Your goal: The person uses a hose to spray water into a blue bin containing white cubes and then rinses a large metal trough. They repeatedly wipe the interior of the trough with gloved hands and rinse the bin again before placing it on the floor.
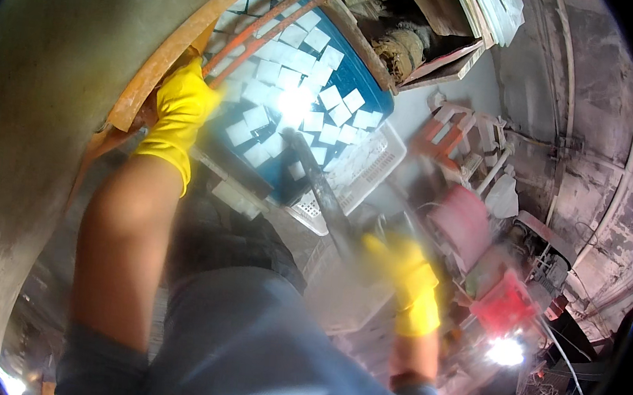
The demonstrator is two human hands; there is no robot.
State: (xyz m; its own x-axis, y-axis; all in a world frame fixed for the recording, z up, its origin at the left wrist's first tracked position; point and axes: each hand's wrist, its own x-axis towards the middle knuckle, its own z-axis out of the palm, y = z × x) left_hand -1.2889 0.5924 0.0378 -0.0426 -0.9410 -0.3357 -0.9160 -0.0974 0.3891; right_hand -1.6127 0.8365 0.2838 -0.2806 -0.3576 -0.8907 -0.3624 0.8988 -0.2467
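1. The blue crate (358,80) of white square pieces (297,81) sat in the upper middle of the frame, with a white perforated basket (369,164) just below and right of it.
2. My left hand (182,105), in a yellow glove, was closed on the orange frame rail (171,46) at upper left, beside the crate.
3. My right hand (401,270), also gloved and blurred, seemed wrapped around a dark handle (325,191) slanting up toward the crate.
4. I judged that a steady brace on the rail and slower handle strokes would keep the pieces from spilling.
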